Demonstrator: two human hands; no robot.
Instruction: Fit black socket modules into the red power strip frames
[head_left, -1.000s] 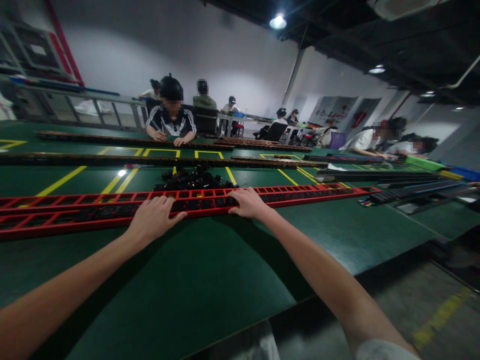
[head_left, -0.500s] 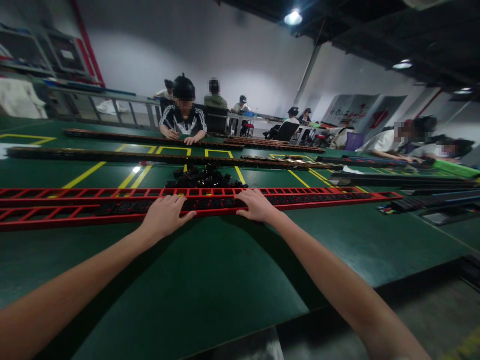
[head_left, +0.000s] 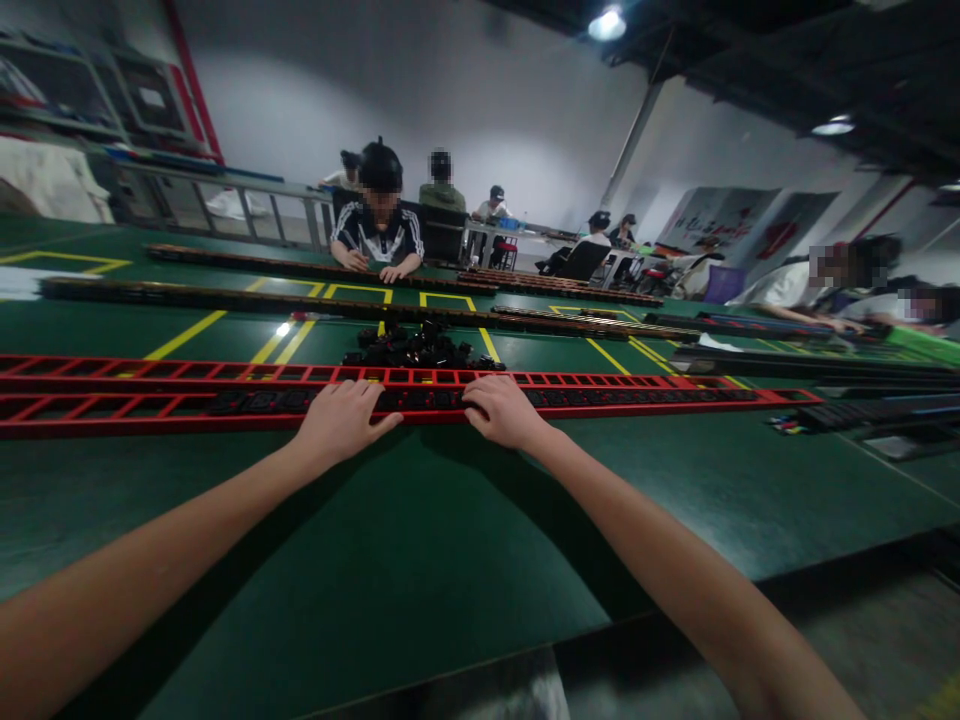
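A long red ladder-like frame lies across the green table, with a row of black rectangular pieces set into its near channel. My left hand rests over the near channel, palm down, thumb stretched toward the right. To its right, my right hand lies on the same channel with bent fingertips on the black pieces and the thumb a little apart. Neither hand shows anything held, though some fingertips are hard to see. Just behind the frame sits a heap of loose black parts.
Long dark strips run across the table behind the heap. More dark rails and a bundle with coloured ends lie at the right. A co-worker in a striped top sits opposite; others work farther back. The table's near edge shows below.
My right hand has shifted slightly left along the red frame, closer to my left hand. The whole view has moved a little; the frame and heap appear otherwise unchanged.
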